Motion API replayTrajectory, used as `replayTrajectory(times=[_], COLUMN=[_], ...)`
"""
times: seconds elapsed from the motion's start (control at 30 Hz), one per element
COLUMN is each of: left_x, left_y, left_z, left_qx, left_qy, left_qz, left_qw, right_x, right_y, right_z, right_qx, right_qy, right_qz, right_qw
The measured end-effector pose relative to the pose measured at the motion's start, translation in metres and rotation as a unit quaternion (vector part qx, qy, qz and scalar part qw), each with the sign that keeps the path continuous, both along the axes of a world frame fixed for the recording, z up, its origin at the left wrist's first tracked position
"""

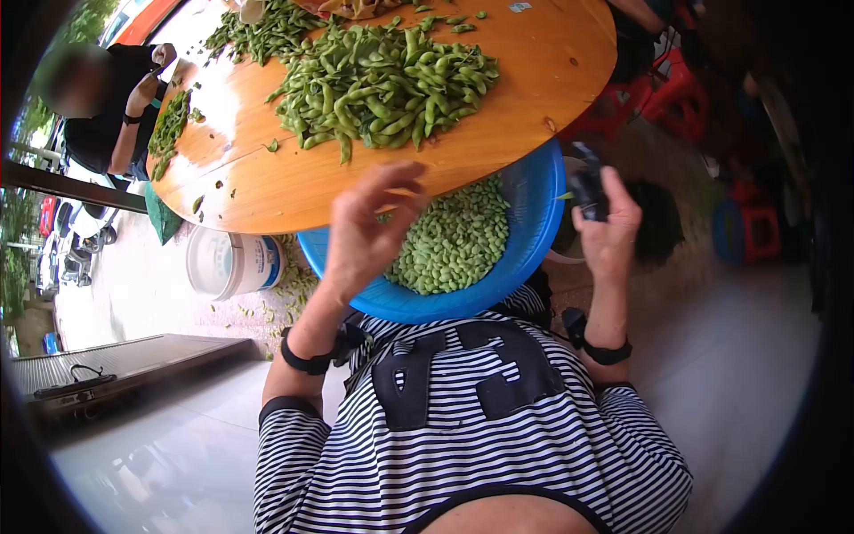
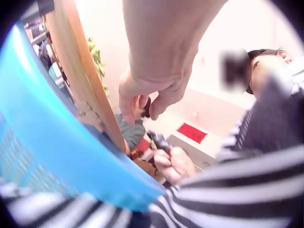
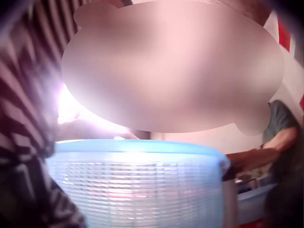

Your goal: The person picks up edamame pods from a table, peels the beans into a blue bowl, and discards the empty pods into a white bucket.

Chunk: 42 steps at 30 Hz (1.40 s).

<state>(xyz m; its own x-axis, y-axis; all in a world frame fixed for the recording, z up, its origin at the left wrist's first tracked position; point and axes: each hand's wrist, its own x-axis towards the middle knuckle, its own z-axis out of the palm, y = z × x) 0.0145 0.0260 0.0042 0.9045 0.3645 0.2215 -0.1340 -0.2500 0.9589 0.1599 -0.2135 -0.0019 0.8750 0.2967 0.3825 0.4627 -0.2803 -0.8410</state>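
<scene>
My left hand hovers over the near side of a blue plastic basket, its fingers loosely bent with nothing visible in them. In the left wrist view the same hand hangs beside the table edge. Shelled green soybeans fill the bottom of the basket. Just right of the basket, my right hand grips a small black object, blurred, its exact kind unclear. A green bit shows at its left side. The right wrist view shows the basket wall; a blurred patch covers much above it.
Heaped soybean pods lie on the round wooden table, with a smaller pile at its left. A white bucket stands left of the basket. Another person sits across at left. Red stools stand at right.
</scene>
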Motion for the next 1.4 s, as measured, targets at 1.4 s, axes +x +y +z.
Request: replayTrajectory(times=[1.4], left_x=[0.001], left_y=[-0.034], left_z=[-0.023], left_qx=[-0.433], left_qy=[0.069], left_qz=[-0.081], left_qw=[0.895], right_x=[-0.033], right_y=[0.044], right_z=[-0.019], right_qx=[0.264], right_qy=[0.496], right_qz=[0.429], right_qw=[0.707])
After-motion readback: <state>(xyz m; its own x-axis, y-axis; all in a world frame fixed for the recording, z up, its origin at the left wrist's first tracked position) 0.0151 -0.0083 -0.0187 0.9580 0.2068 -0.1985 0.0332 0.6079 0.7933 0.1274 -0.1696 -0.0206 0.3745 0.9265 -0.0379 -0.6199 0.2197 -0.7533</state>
